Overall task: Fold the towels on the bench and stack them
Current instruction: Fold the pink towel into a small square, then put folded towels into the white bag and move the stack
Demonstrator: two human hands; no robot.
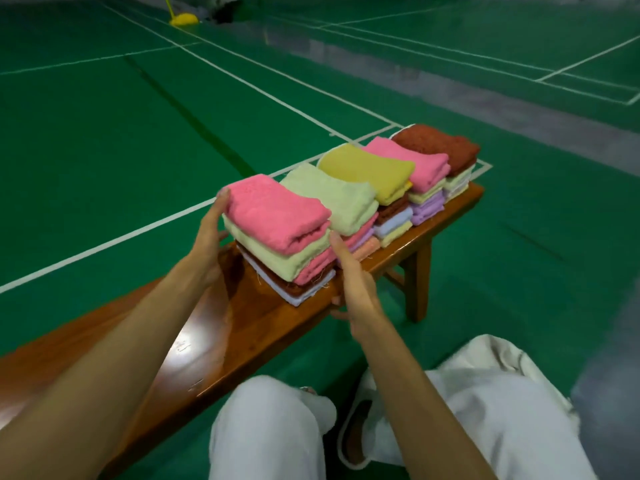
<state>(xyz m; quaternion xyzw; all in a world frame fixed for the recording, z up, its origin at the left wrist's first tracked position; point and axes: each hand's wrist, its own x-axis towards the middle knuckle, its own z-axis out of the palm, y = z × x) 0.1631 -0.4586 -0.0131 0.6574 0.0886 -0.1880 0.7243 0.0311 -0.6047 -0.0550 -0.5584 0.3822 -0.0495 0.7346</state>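
Note:
Several stacks of folded towels stand in a row on the far end of a wooden bench [256, 317]. The nearest stack [287, 258] has a pink towel [277, 213] on top, then pale green, pink, brown and white layers. My left hand [211, 230] presses flat against the stack's left side, fingertips at the pink towel's far corner. My right hand [353, 282] touches the stack's right side with straight fingers. Behind stand stacks topped by a pale green towel [336, 199], a yellow towel [370, 171], another pink towel [408, 161] and a brown towel [440, 143].
The bench's polished near half runs toward the lower left. A white cloth bag [491, 368] lies on the green court floor beside my knees in white trousers. White court lines cross the floor; a yellow object [183, 19] sits far back.

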